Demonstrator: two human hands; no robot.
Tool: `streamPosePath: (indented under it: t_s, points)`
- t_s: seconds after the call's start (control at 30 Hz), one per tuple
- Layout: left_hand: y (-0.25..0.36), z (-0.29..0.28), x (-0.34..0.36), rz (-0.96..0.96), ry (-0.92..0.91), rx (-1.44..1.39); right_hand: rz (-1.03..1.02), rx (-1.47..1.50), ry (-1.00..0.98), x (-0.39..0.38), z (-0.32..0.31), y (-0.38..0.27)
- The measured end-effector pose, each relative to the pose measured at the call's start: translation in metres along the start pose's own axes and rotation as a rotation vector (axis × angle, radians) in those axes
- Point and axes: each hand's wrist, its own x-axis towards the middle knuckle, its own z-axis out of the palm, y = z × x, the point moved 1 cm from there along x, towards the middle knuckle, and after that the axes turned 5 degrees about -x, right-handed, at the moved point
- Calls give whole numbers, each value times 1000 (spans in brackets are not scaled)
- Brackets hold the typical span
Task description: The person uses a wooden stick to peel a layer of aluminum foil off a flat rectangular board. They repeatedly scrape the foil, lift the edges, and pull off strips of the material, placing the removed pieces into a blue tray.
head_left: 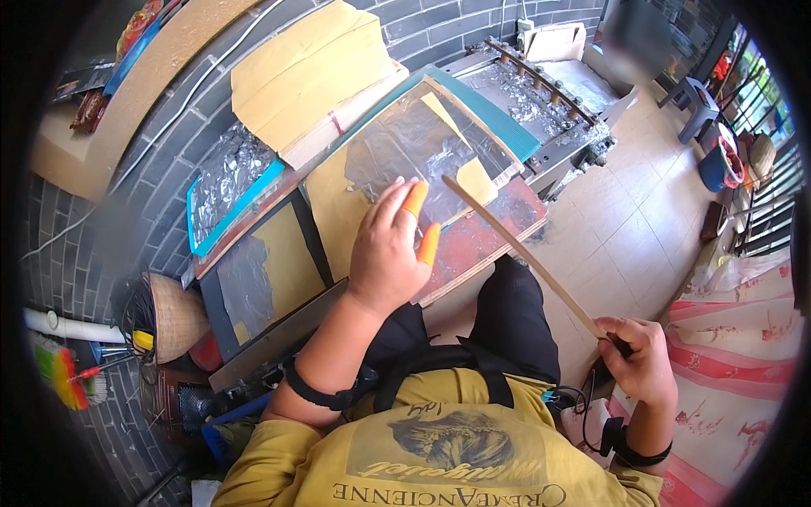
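Your left hand (390, 249) is open by silver foil (384, 156) already laid on yellow paper (328, 190), your right hand (639, 362) grips a stick (541, 267), and what's left doesn't show.

The table (511, 207) is rusty red with grey smudges at its right corner. The tray (240, 208) at its far-left corner has a bright turquoise rim around silver foil (232, 173), and the paper stack (312, 72) along the far edge is plain mustardy tan. Left hand (384, 258) has vivid orange finger covers (414, 199), and the stick (518, 246) is light brown. Shirt's (291, 465) mustard with a dark grey print (456, 435), pants (511, 313) solid black, cloth (726, 363) white with pinky-red stripes, wall (439, 32) grey brick with paler lines.
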Motion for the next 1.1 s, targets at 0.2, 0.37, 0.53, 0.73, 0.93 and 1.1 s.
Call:
streamPosePath:
  t_s: [0.2,0.37,0.53,0.73,0.93,1.1]
  points:
    - [8,5,-10,27,-149,71,-2,29,90,-6,1,7]
    - [10,6,-12,29,-165,107,15,111,36,-17,-12,15]
    - [11,10,-13,5,-184,146,18,274,-11,-29,-19,20]
    - [12,11,-13,-16,-205,192,-3,245,-52,-32,-21,25]
    - [11,7,-12,-29,-177,146,-5,200,4,-27,-14,23]
    - [10,0,-12,-69,-96,126,-39,91,42,-18,13,12]
